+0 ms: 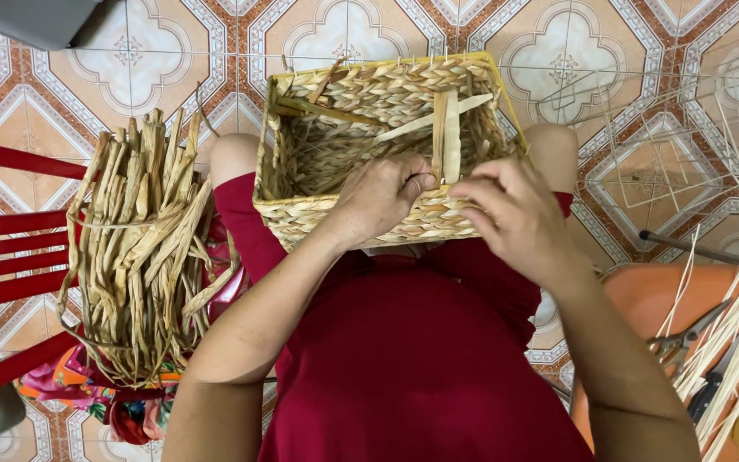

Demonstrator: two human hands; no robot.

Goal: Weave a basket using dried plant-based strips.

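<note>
Woven from pale dried straw, the rectangular basket rests on the person's lap at upper centre. Both hands meet at its near rim: the left hand pinches a flat straw strip, the right hand curls loosely beside it.

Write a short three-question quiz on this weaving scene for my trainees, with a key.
1. True or false: the woven basket rests on the person's lap.
2. What do the left hand and right hand pinch at the basket's near rim?
A. a flat dried strand
B. scissors
C. tape
3. Which side of the person holds the bundle of dried strands?

Key: 1 true; 2 A; 3 the left side.
</note>
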